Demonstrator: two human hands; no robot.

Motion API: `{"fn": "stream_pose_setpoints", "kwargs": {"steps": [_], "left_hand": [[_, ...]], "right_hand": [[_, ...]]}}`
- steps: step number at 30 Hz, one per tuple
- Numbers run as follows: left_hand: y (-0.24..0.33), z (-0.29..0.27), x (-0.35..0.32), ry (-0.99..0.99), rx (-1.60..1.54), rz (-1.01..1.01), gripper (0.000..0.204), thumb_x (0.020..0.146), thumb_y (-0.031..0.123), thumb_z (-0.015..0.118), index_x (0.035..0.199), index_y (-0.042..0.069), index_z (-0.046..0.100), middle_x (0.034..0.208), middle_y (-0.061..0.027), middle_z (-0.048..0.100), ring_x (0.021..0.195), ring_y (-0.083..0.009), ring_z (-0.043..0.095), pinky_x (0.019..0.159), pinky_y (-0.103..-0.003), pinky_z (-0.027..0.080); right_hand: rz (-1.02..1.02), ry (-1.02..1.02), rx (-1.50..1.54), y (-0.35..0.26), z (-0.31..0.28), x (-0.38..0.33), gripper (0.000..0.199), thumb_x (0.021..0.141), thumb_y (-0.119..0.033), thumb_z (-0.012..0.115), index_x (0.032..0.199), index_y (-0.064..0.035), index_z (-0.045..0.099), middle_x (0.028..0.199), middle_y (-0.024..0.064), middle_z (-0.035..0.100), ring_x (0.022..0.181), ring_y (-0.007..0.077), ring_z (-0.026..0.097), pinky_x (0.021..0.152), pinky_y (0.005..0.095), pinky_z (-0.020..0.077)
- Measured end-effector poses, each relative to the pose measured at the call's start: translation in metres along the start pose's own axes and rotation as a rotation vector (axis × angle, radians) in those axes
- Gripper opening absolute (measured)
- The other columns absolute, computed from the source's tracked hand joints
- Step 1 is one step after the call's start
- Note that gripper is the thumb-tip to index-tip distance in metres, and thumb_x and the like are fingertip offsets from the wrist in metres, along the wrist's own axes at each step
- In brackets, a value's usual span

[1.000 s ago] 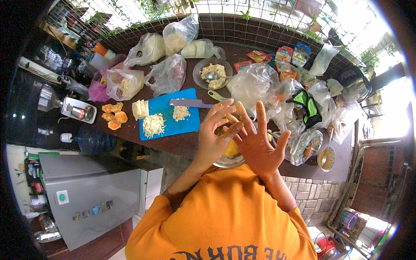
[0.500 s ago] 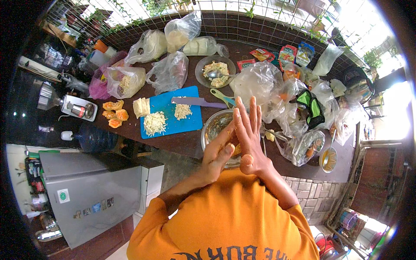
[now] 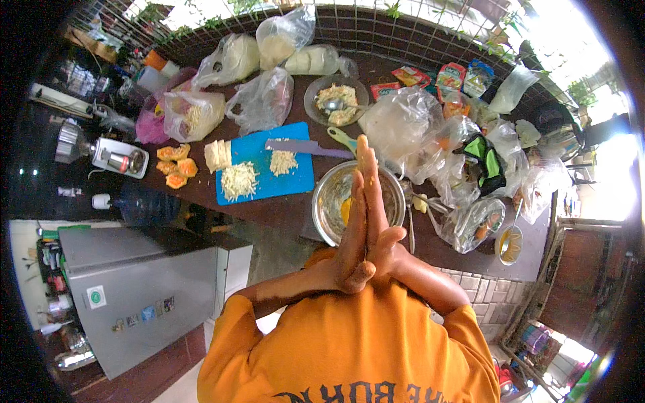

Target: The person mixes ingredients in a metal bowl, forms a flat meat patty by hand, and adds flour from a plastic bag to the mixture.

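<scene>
In front of my chest, my left hand [image 3: 349,235] and my right hand [image 3: 377,208] are pressed palm to palm. Both have their fingers stretched straight, with tan residue on the right fingertips. Whether anything lies between the palms is hidden. The fingers overlap the view of a metal bowl [image 3: 318,216], whose inside wall is smeared; a yellow-orange bit [image 3: 346,210] shows in it. Left of the bowl, a blue cutting board [image 3: 299,185] carries white shreds [image 3: 238,181], a chopped pale pile [image 3: 283,162], a pale block [image 3: 217,156] at its edge and a purple knife [image 3: 316,149].
Stuffed orange-brown pieces [image 3: 177,166] sit at the table's left. Behind stands a bowl of pale mixture [image 3: 339,94] with a spoon. Plastic bags [image 3: 403,127], seasoning packets [image 3: 450,77], a green-black item [image 3: 485,161] and a small yellow bowl [image 3: 508,245] crowd the right. A grey fridge [image 3: 148,289] stands lower left.
My hands have come together from a slightly parted, angled pose into palms lined up flat. The left hand has turned upright against the right, uncovering more of the metal bowl.
</scene>
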State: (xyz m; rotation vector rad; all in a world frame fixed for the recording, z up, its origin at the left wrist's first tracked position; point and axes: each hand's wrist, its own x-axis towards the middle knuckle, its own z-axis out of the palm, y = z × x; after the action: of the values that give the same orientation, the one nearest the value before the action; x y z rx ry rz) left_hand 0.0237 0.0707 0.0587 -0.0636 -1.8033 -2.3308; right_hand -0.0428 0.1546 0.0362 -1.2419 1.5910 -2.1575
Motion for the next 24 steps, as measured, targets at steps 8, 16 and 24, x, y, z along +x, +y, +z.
{"fn": "stream_pose_setpoints", "kwargs": {"steps": [8, 16, 24], "left_hand": [[-0.037, 0.013, -0.016, 0.064, 0.119, 0.027, 0.092, 0.106, 0.066, 0.027, 0.167, 0.003, -0.003, 0.176, -0.0126, -0.006, 0.161, -0.0239, -0.005, 0.128, -0.047, -0.006], [-0.029, 0.022, -0.018, 0.26, -0.193, -0.346, 0.083, 0.111, 0.058, 0.024, 0.166, 0.002, -0.002, 0.176, -0.0113, -0.004, 0.161, -0.0248, -0.007, 0.129, -0.042, -0.005], [-0.064, 0.019, -0.014, 0.281, -0.37, -0.457, 0.08, 0.113, 0.051, 0.026, 0.165, 0.0, -0.007, 0.174, -0.0174, 0.001, 0.161, -0.0257, 0.0, 0.129, -0.035, 0.003]], "right_hand": [[0.461, 0.092, 0.081, -0.013, 0.008, -0.028, 0.116, 0.091, -0.088, 0.004, 0.166, 0.0002, 0.008, 0.175, 0.0152, 0.003, 0.162, 0.0292, 0.002, 0.128, 0.0402, -0.0018], [0.737, 0.009, 0.115, -0.034, 0.012, -0.057, 0.088, 0.106, -0.068, 0.003, 0.167, -0.0046, -0.002, 0.176, 0.0119, -0.003, 0.161, 0.0252, -0.009, 0.129, 0.0396, -0.0044], [0.924, 0.483, 0.284, -0.02, 0.029, -0.034, 0.078, 0.112, -0.057, 0.014, 0.166, -0.0009, 0.013, 0.174, 0.0122, 0.014, 0.161, 0.0247, 0.009, 0.13, 0.0361, 0.0037]]}}
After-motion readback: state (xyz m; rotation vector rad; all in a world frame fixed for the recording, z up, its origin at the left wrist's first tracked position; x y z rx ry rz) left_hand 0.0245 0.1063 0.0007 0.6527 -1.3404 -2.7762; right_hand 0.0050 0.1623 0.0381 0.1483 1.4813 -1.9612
